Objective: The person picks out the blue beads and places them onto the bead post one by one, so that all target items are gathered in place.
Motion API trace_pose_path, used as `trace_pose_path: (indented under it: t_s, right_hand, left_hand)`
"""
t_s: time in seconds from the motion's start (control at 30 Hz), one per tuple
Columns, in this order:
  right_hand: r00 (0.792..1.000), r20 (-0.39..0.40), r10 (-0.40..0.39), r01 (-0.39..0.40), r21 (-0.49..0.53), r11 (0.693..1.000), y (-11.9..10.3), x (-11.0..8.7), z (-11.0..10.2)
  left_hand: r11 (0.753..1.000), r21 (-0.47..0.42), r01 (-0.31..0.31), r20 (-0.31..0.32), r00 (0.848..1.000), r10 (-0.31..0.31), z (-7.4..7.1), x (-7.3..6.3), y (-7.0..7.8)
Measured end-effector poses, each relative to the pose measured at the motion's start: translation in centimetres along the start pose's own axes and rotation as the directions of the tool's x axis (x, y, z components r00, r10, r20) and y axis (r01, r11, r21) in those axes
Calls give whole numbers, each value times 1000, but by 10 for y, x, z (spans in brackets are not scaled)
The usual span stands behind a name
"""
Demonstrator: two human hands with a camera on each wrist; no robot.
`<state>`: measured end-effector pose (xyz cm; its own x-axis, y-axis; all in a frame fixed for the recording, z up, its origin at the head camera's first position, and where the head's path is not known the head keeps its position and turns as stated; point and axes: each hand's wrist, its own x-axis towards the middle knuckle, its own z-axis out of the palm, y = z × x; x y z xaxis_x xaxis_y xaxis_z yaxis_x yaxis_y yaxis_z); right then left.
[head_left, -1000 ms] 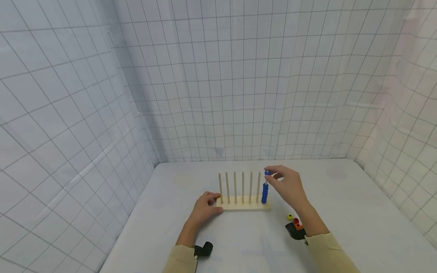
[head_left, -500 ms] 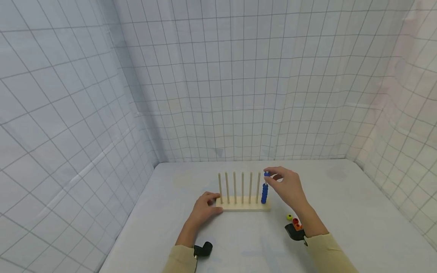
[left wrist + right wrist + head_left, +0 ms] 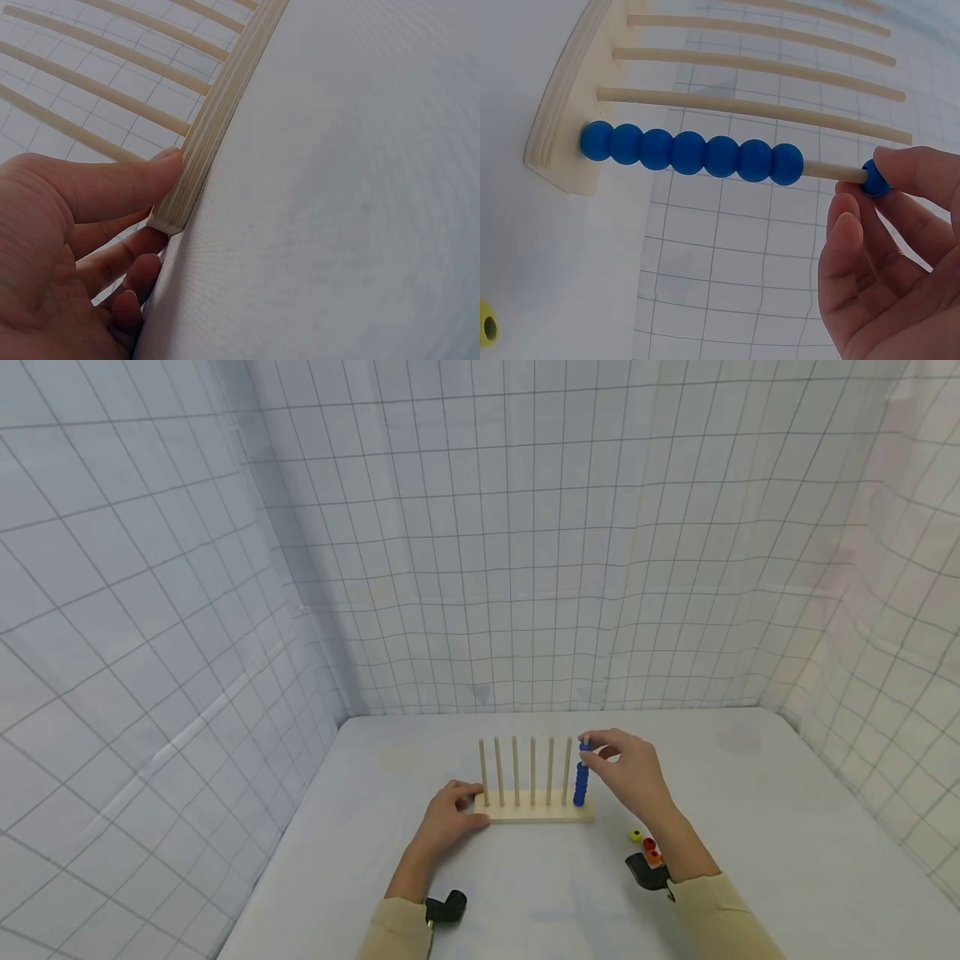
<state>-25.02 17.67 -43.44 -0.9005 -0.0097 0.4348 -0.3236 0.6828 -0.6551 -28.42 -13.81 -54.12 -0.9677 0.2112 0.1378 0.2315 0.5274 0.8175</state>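
A pale wooden base with a row of several upright pegs stands on the white table. On its rightmost peg sits a stack of several blue beads. My right hand pinches one more blue bead between thumb and fingers; that bead is threaded on the upper end of the same peg, with bare wood between it and the stack. My left hand grips the left end of the base, thumb on the front edge and fingers behind. The other pegs carry no beads.
A yellow bead, a red bead and an orange bead lie on the table by the right wrist, partly behind its black camera. Grid-patterned white sheets enclose the table at the back and sides.
My right hand has lowered slightly, and the pinched blue bead has slid a little down the peg's top end. The left hand keeps its hold on the base.
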Motion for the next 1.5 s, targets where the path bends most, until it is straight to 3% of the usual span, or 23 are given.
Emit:
trace_pose_path:
  t_s: [1.5]
  right_hand:
    - [996,73,59,-63,45,997,16,-6,13]
  left_hand:
    - [1000,-11,-14,-2,1000,14,0,0,-2]
